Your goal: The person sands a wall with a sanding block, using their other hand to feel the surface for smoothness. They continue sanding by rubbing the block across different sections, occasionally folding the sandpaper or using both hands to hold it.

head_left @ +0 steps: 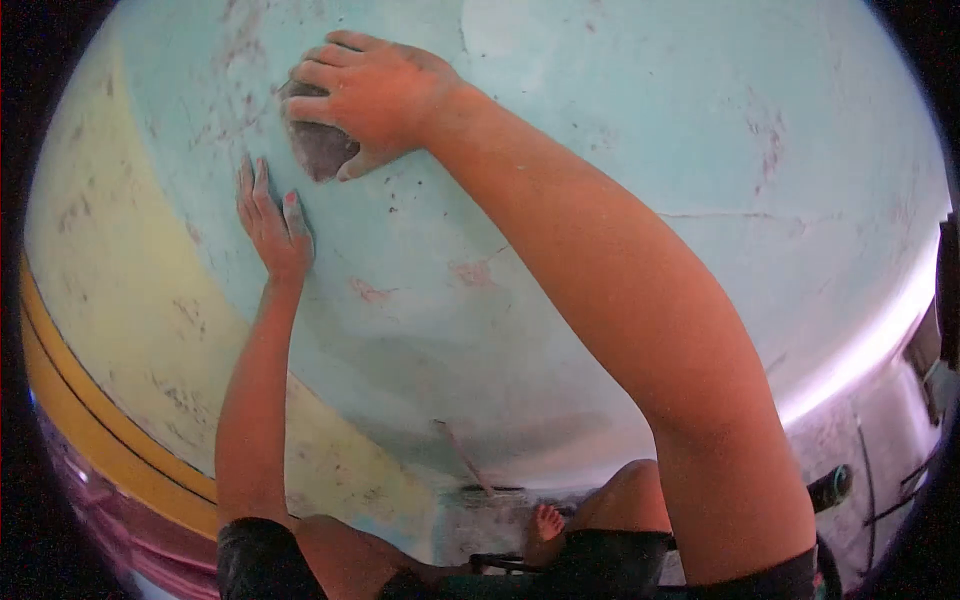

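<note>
My right hand (370, 90) is spread over a dark grey piece of sandpaper (323, 150) and presses it flat against the upper part of the painted wall (590, 170). Its fingers are pale with dust. Lower and to the left, my left hand (272, 222) rests on the same wall, fingers stretched upward and thumb apart, holding nothing. Around both hands the light blue paint has scuffed, reddish-brown worn patches.
A yellow painted band (90, 220) borders the blue on the left, with an orange-yellow trim (110, 400) beyond it. Below are my bare foot (547, 522) and a grey floor (870, 430). A thin stick (465, 455) leans low by the wall.
</note>
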`<state>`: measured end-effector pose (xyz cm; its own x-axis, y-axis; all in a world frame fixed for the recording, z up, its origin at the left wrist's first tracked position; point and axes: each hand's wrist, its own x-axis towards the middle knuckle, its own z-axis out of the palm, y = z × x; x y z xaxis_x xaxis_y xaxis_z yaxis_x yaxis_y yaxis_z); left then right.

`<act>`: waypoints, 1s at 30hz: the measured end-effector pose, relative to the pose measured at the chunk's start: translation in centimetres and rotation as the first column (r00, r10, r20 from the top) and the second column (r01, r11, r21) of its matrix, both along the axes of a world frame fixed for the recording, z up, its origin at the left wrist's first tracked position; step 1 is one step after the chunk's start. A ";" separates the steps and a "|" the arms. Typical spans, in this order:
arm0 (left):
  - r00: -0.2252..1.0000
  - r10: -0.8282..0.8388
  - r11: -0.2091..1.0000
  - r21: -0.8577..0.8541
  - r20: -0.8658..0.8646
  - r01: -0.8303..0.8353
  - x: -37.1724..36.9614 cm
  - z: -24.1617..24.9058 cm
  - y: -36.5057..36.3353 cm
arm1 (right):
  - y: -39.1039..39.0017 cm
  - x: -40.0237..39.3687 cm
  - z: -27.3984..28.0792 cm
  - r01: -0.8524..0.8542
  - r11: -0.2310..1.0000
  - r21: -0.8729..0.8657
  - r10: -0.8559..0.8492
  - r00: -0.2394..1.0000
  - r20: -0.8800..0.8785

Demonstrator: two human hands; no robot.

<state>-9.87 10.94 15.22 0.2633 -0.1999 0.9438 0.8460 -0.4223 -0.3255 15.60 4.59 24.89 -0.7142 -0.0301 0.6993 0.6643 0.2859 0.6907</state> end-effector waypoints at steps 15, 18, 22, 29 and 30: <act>0.999 -0.026 1.000 0.001 0.041 0.026 -0.3 0.0 0.5 | -0.2 0.0 0.4 0.021 0.999 0.026 -0.022 0.999 0.026; 0.998 -0.020 1.000 -0.005 0.056 0.020 -0.5 0.0 0.5 | -0.2 0.0 0.4 0.029 0.998 0.059 -0.031 0.999 0.037; 0.997 -0.008 1.000 0.005 0.074 0.008 -0.4 -0.3 0.7 | -0.2 -0.2 0.3 0.049 0.997 0.063 -0.052 0.998 0.033; 0.997 -0.011 1.000 0.012 0.077 0.010 -0.3 -0.1 0.3 | -0.3 -0.3 0.2 0.086 0.993 0.080 -0.089 0.995 0.034; 0.996 -0.010 1.000 0.011 0.085 0.009 -0.3 -0.2 0.3 | -0.2 -0.3 0.2 0.088 0.992 0.094 -0.090 0.996 0.024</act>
<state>-10.13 11.23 15.00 0.1798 -0.2123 0.9605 0.8667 -0.4276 -0.2568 15.28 4.36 25.10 -0.7364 -0.0295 0.6759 0.6640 0.1601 0.7304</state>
